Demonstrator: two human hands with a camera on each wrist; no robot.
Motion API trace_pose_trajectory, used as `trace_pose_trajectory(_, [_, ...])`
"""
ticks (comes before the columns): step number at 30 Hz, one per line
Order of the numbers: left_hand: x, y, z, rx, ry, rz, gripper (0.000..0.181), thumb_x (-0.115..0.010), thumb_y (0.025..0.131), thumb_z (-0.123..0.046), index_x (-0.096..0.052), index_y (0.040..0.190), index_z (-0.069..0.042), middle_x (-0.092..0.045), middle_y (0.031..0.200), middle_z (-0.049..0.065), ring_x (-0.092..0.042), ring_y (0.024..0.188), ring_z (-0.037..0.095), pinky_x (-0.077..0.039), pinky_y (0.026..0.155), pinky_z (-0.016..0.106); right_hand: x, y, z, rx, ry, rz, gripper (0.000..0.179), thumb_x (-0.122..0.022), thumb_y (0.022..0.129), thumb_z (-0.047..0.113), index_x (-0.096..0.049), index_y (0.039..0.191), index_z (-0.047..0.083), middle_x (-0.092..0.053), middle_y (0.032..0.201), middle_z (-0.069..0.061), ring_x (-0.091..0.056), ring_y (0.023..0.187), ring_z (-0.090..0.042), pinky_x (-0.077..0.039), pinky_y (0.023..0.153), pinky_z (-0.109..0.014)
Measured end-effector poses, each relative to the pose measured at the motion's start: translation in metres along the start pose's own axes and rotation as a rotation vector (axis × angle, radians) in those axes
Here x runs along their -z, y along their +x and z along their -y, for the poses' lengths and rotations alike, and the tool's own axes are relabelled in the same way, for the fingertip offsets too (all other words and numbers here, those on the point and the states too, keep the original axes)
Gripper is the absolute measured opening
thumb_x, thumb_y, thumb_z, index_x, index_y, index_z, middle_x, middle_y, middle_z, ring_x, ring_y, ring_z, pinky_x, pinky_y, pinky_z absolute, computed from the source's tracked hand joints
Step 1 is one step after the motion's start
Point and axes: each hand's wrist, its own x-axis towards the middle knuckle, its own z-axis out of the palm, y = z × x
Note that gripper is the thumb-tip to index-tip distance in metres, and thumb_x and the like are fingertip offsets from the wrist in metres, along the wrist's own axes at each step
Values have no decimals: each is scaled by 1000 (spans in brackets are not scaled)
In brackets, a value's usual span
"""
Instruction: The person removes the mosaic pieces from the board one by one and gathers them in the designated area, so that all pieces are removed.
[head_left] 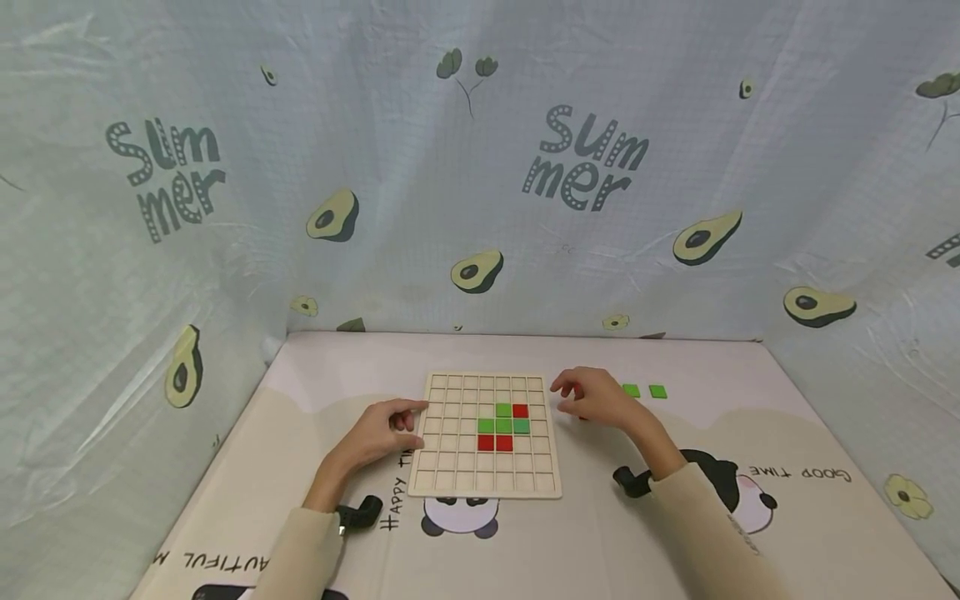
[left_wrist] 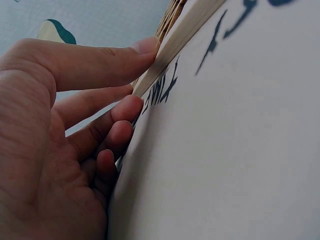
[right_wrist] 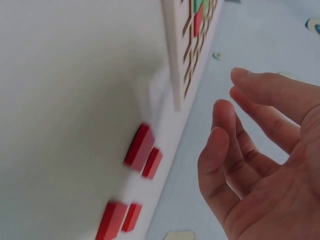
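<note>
A square wooden grid board (head_left: 447,484) lies flat on the table, with several green tiles (head_left: 503,410) and three red tiles (head_left: 486,443) together in its cells, right of the middle. My left hand (head_left: 378,433) touches the board's left edge with thumb and index fingertip, the thumb (left_wrist: 145,46) straight along the rim in the left wrist view. Just off the board's right edge hovers my right hand (head_left: 596,396), fingers loosely bent with nothing between them. Several loose red tiles (right_wrist: 140,146) lie on the table near it in the right wrist view.
Two loose green tiles (head_left: 657,392) lie beyond the right hand. A pale printed cloth (head_left: 795,425) covers the table. Hanging curtains (head_left: 405,167) with avocado prints close off the back and both sides.
</note>
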Motion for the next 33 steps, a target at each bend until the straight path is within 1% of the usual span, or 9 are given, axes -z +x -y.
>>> trace_pose_trajectory(3, [0, -1, 1, -4, -1, -2, 64, -86, 75, -13, -67, 136, -3, -59, 88, 4, -50, 81, 17, -40, 73, 25, -4, 5, 7, 26, 1, 9, 26, -74, 90, 10, -72, 115, 5, -68, 100, -7, -56, 67, -13, -51, 59, -28])
trace_pose_trajectory(7, [-1, -2, 1, -4, -7, -2, 63, -86, 75, -12, -67, 135, -3, -59, 88, 4, -50, 81, 17, -40, 73, 26, -8, 11, 15, 56, -5, 19, 25, -74, 90, 11, -73, 114, 6, -69, 100, -4, -58, 76, -13, -50, 67, -28])
trace_pose_trajectory(12, [-1, -2, 1, -6, -1, -4, 64, -86, 75, -12, -67, 135, -3, -59, 88, 4, -50, 81, 16, -40, 73, 26, -14, 18, 24, 63, 0, 29, 24, -74, 91, 13, -73, 114, 8, -69, 99, -3, -59, 80, -15, -52, 74, -29])
trace_pose_trajectory(19, [1, -2, -1, -5, 8, -6, 63, -86, 75, -12, -67, 135, -2, -59, 87, 4, -50, 81, 16, -40, 73, 26, -20, 28, 37, 70, 13, 50, 24, -73, 93, 12, -73, 117, 8, -71, 105, -9, -61, 88, -17, -54, 80, -30])
trace_pose_trajectory(22, [1, -2, -1, -7, 8, -7, 64, -86, 75, -12, -67, 135, -2, -60, 87, 4, -51, 81, 16, -40, 73, 26, -23, 31, 42, 74, 15, 60, 25, -73, 93, 13, -73, 117, 8, -71, 107, -9, -64, 90, -18, -56, 83, -32])
trace_pose_trajectory(28, [2, -2, 0, -13, 3, -5, 64, -86, 75, -13, -67, 135, -2, -60, 87, 4, -51, 80, 16, -40, 73, 25, -33, 39, 50, 76, 18, 80, 22, -73, 92, 10, -74, 114, 8, -70, 101, -4, -65, 87, -18, -57, 81, -32])
trace_pose_trajectory(33, [1, -2, 1, -23, 1, -1, 64, -86, 75, -13, -67, 135, -2, -60, 87, 4, -50, 80, 16, -40, 72, 25, -40, 42, 54, 41, 27, 93, 21, -73, 91, 10, -75, 112, 10, -70, 101, -3, -64, 87, -19, -58, 80, -31])
